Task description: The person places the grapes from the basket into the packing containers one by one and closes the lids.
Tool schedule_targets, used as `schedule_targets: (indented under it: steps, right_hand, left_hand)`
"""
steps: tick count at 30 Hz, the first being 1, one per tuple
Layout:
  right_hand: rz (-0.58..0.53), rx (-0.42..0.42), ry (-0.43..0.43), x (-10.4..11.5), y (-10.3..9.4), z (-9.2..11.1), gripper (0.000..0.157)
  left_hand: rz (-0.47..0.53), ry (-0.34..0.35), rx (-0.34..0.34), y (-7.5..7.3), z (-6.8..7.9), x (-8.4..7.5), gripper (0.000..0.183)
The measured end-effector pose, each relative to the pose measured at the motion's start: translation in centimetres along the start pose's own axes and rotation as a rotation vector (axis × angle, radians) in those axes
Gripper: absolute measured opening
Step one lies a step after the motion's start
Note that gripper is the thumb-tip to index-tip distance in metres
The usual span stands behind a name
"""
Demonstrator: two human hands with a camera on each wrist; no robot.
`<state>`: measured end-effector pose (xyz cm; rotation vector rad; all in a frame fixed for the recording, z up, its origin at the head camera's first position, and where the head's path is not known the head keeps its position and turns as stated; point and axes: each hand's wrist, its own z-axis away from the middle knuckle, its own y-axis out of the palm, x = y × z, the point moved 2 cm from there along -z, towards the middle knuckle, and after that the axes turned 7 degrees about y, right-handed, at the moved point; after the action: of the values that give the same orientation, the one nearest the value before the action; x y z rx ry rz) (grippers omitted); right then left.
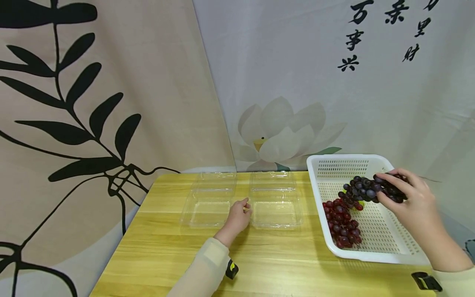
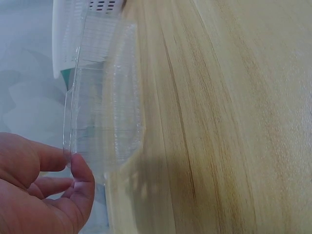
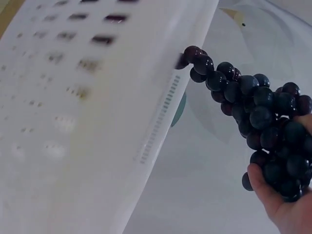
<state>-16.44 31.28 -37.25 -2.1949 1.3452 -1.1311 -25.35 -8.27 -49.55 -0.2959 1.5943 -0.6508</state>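
Observation:
My right hand (image 1: 417, 198) grips a bunch of dark purple grapes (image 1: 360, 188) over the white basket, and its narrow end hangs toward the left. In the right wrist view the thumb and a finger press into the thick end of the dark grapes (image 3: 263, 117). Below them, a bunch of red grapes (image 1: 341, 227) lies along the basket's left side. A bit of green fruit (image 1: 361, 203) shows from under the dark bunch. My left hand (image 1: 238, 215) pinches the left rim of an opened clear plastic container (image 1: 276, 212), thumb and fingertips on its edge (image 2: 69, 146).
The white perforated basket (image 1: 386, 260) stands at the table's right. A second clear plastic container (image 1: 205, 214), also opened, lies left of my left hand. Behind the wooden table (image 1: 148, 255) hangs a printed cloth (image 1: 282, 49) with a lotus and dark writing.

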Motion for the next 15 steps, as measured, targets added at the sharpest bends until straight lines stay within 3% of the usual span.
schedule_targets:
  steps: [7,15]
  right_hand:
    - [-0.070,-0.055,-0.027,1.5,0.7,-0.5,0.045]
    - [-0.172,-0.086,0.013,3.4,2.2,-1.0,0.046]
  left_hand:
    - [0.009,0.007,0.002,0.0,0.1,-0.2,0.051]
    - [0.003,0.010,-0.010,0.0,0.1,-0.1,0.050]
